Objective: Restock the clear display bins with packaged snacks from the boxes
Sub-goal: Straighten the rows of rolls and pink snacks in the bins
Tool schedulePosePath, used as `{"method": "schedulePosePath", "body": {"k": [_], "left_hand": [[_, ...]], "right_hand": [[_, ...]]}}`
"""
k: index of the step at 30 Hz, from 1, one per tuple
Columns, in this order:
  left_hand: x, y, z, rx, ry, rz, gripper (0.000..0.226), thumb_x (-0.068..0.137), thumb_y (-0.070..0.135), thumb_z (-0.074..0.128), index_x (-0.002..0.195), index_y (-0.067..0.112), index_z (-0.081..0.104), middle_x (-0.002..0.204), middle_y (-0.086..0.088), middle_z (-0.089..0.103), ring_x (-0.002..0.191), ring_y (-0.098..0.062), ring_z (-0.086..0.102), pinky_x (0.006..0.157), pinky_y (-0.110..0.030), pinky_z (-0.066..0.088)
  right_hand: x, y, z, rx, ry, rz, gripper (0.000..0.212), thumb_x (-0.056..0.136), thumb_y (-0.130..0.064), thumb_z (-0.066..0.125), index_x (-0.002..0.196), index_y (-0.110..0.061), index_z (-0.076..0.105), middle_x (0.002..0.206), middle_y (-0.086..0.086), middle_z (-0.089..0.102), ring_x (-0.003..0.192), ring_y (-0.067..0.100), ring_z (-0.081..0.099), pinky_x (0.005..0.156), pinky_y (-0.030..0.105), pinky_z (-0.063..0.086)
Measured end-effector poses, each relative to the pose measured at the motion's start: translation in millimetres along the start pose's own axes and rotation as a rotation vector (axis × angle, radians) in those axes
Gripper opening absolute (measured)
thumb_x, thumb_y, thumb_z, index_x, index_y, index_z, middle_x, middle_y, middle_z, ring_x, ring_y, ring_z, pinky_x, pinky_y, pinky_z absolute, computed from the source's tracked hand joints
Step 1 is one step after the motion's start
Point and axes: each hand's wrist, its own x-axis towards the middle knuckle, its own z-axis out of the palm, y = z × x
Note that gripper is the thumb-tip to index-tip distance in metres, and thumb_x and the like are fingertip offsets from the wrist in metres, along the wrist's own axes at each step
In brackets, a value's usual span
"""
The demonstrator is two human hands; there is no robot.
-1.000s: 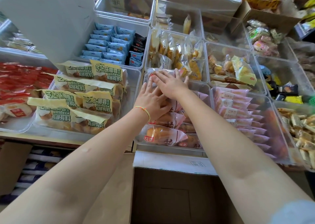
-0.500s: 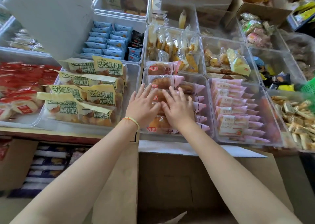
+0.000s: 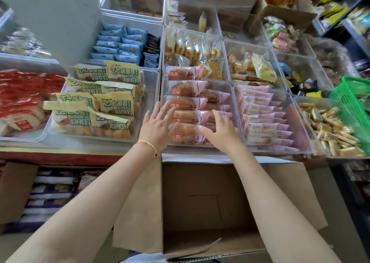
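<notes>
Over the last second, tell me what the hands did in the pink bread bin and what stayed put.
Both hands drew back from the far end of the clear bin toward its near edge. The left hand and right hand went from overlapping on the far packs to lying side by side, fingers spread, on the nearest pink bread packs. Nothing was picked up or let go. The neighbouring bins and the open cardboard box stayed as they were.

A snack shop is shown: a counter is covered by rows of clear plastic display bins [image 3: 230,78] filled with wrapped snacks. Below the bins an open brown cardboard stock box [image 3: 220,202] is seen; right of them, a green plastic basket [image 3: 352,102].
</notes>
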Motion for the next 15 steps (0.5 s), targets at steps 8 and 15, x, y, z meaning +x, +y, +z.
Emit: {"method": "schedulePosePath", "body": {"k": [8,15], "left_hand": [[7.7,47.6,-35.6,-0.12,0.27,0.006,0.037,0.094,0.026,0.042,0.125,0.015,0.06,0.132,-0.013,0.056,0.124,-0.034,0.05,0.1,-0.046,0.041],[40.2,172.3,-33.7,-0.101,0.125,0.136,0.033,0.101,0.026,0.039,0.095,0.013,0.068,0.092,-0.006,0.069,0.084,-0.027,0.062,0.071,-0.034,0.048]], "right_hand": [[-18.5,-1.8,-23.1,0.222,0.208,-0.074,0.041,0.104,-0.042,0.038,0.135,-0.02,0.055,0.134,0.006,0.054,0.12,0.026,0.053,0.101,0.045,0.046],[-15.5,89.4,-73.9,0.28,0.271,-0.05,0.03,0.102,-0.029,0.044,0.118,-0.017,0.066,0.129,0.006,0.056,0.112,0.026,0.055,0.095,0.041,0.047]]}}
